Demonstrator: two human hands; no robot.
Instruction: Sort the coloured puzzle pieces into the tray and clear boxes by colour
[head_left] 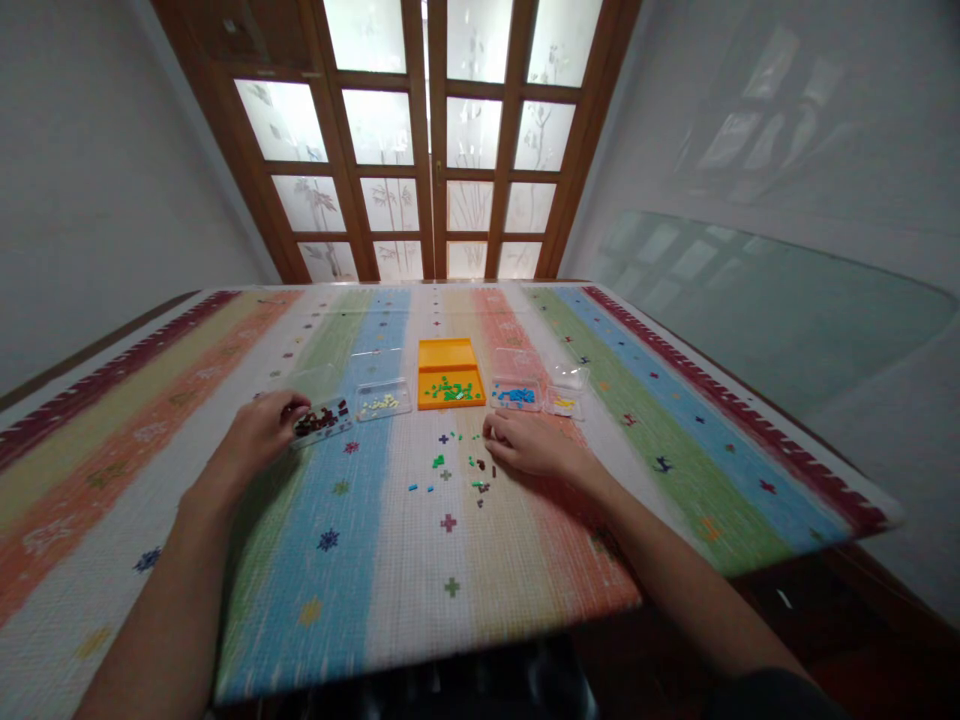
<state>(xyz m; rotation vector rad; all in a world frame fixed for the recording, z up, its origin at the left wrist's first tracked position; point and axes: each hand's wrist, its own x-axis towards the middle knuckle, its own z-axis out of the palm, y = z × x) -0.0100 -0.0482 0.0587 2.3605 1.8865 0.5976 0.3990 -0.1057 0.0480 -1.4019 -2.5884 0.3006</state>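
Note:
My left hand (264, 428) is at the left end of a row of boxes, its fingers bent together at the edge of a clear box with dark brown pieces (324, 418). Whether a piece is between those fingertips is too small to see. My right hand (523, 440) rests low over the cloth, fingers curled, just in front of a clear box of blue pieces (517, 395). Anything under its fingertips is hidden. Beside it lie loose small green pieces (439, 461), brown pieces (482, 465) and blue pieces (413, 487).
In the middle of the row stands an open orange box (451, 405) with green pieces. A clear box with cream pieces (384, 403) is to its left; a small clear box with yellow pieces (564, 403) is far right. All stand on a striped tablecloth (405, 590).

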